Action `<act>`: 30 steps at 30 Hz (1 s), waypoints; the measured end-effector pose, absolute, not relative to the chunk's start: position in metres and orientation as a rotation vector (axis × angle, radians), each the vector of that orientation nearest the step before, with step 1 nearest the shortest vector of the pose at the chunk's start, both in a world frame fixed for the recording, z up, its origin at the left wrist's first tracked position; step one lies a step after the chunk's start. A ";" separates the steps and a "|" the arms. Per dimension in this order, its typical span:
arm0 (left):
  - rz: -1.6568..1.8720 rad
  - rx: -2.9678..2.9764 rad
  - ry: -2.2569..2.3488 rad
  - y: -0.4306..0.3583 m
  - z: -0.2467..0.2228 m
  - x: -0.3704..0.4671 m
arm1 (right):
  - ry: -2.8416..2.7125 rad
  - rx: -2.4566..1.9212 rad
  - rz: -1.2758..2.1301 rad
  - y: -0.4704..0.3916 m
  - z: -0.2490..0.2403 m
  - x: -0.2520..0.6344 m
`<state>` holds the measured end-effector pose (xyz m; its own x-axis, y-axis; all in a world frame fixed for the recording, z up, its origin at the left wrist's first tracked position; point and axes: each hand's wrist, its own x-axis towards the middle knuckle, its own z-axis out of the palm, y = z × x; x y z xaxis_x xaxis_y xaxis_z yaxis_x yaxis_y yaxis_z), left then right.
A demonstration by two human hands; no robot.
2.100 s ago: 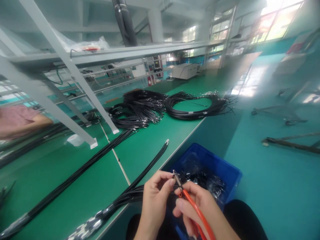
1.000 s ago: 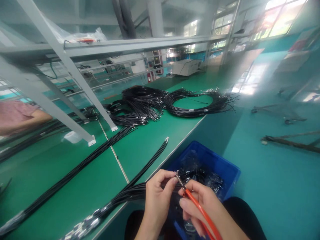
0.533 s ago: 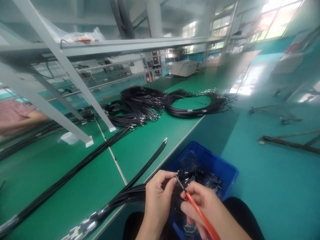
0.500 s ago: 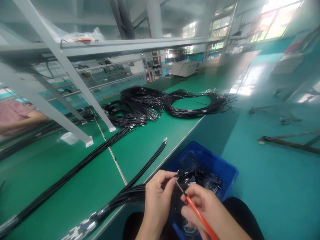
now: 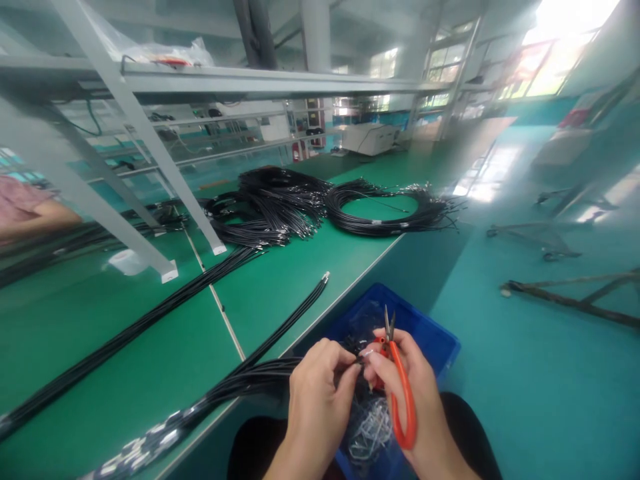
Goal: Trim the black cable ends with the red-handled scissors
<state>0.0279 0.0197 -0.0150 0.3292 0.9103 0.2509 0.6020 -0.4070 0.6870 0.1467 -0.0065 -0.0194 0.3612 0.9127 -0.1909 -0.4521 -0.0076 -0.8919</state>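
Note:
My left hand (image 5: 323, 393) pinches the end of a black cable above a blue bin. Red-handled scissors (image 5: 404, 400) sit in my right hand (image 5: 423, 393), their narrow blades pointing up and slightly parted. The thumb and fingers of that hand also meet at the cable end, close to my left fingertips; a small pale piece shows there, too small to name. From my left hand a bundle of black cables (image 5: 255, 377) runs back over the table edge. Under both hands, the blue bin (image 5: 440, 340) contains clear plastic bags and small pale pieces.
On the green table (image 5: 285, 293) lie a long straight cable bundle (image 5: 135, 327), a coiled bundle (image 5: 373, 223) and a heap of cables (image 5: 280, 200). Shelf posts (image 5: 145, 127) rise at the left. Another person's arm (image 5: 45, 220) shows at the far left.
The scissors have swung from pointing at the cable end to pointing upward. My right fingers have moved in to the cable end beside my left fingertips. The view has shifted slightly.

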 end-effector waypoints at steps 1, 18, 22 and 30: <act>0.859 2.159 1.338 0.019 -0.015 0.029 | -0.534 -1.107 1.161 -0.005 -0.020 0.146; 0.925 1.651 1.267 0.030 -0.011 0.020 | -0.874 -1.027 1.510 -0.021 -0.018 0.174; 0.941 1.485 1.158 0.034 -0.004 0.015 | -0.954 -0.915 1.850 -0.025 -0.022 0.186; 0.936 1.412 1.051 0.032 -0.006 0.010 | -0.989 -0.856 1.930 -0.012 -0.026 0.184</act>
<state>0.0101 0.0323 -0.0062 0.2972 0.9547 -0.0120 0.0987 -0.0182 0.9949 0.1842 -0.0124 -0.0262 -0.4614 0.8629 -0.2063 -0.3363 -0.3853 -0.8593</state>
